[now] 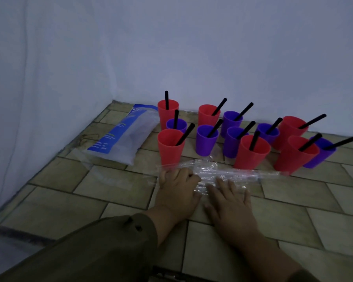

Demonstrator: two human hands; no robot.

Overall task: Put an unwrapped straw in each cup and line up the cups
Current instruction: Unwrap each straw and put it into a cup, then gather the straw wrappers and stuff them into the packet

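Several red cups (170, 146) and purple cups (206, 140) stand in a loose cluster on the tiled surface, each with a black straw (185, 134) leaning in it. In front of them lies a heap of clear plastic straw wrappers (218, 169). My left hand (178, 187) has its fingers curled over the left part of the wrappers. My right hand (230, 202) lies flat with straight, spread fingers on the wrappers' near edge.
A blue and white straw bag (120, 137) lies left of the cups, near the corner. A white cloth wall (171, 58) closes off the back and left. Tan tiles (90, 190) stretch toward me and to the right.
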